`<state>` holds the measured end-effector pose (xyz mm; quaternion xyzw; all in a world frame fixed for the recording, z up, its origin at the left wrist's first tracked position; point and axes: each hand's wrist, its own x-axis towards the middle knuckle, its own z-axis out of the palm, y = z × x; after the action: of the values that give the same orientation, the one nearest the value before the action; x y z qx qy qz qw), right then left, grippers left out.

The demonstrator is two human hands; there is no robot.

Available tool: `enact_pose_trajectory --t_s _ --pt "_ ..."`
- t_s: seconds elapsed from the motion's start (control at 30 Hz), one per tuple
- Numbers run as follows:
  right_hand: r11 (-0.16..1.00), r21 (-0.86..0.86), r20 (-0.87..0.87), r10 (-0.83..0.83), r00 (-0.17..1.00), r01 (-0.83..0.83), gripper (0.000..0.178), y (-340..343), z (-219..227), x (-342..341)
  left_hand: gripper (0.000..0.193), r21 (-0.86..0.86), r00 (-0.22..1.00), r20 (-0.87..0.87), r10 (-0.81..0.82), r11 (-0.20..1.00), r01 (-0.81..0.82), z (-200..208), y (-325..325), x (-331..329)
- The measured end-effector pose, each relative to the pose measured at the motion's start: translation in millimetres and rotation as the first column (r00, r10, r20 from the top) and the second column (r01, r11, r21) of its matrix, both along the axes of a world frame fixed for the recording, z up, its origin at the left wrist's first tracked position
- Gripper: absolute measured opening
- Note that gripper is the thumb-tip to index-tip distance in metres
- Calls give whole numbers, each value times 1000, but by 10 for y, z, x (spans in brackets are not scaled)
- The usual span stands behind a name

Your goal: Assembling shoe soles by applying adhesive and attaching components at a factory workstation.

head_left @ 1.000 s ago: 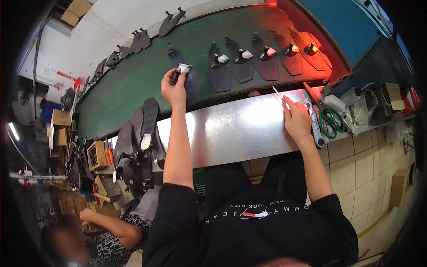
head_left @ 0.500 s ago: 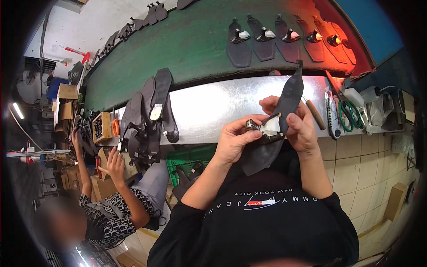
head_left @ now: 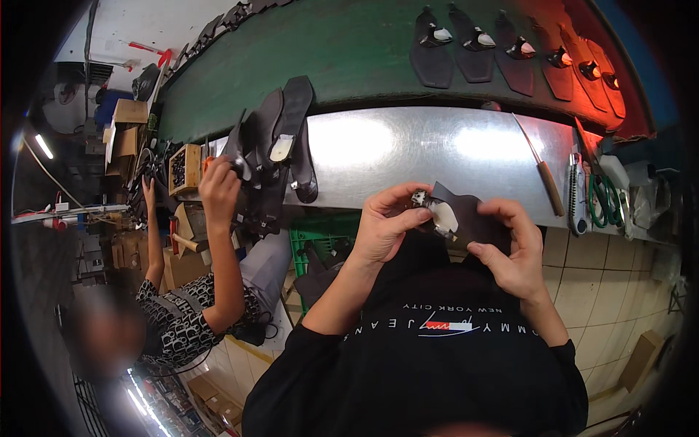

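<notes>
Black sole (head_left: 475, 216), partly behind right hand (head_left: 520, 256)

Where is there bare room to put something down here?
The metal bench is bare between the piled dark soles and the wooden-handled tool. The green surface is open just left of the strapped soles. Crowded: the bench's right end, with cutter and scissors.

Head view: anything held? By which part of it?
Yes, a dark sole with a pale-lined strap: the left grip pinches the strap's left end, the right grip holds the sole's right side.
</notes>
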<state>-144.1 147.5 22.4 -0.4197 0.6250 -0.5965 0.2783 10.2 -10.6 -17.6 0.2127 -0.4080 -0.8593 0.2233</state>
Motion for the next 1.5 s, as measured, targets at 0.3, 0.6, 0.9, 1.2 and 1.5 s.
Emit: enact_pose_trajectory --t_s 0.3,0.6,0.9,1.2,1.5 --pt "996 -46 -179 65 982 -74 48 5 -31 14 34 -60 996 -89 -8 998 2 69 -3 15" --pt "995 -72 -166 62 984 -75 46 17 -83 29 32 -45 995 -103 -9 999 5 32 17 21" --pt "994 -16 -144 107 984 -111 45 52 -80 -7 34 -41 996 -83 -18 999 15 37 22 14" --pt "997 -36 -211 63 975 -72 44 14 -37 -2 34 -136 999 -33 -6 991 1 94 36 18" --pt "996 -8 -314 79 946 -86 44 1 31 -49 37 -420 995 -70 -74 907 37 79 16 27"
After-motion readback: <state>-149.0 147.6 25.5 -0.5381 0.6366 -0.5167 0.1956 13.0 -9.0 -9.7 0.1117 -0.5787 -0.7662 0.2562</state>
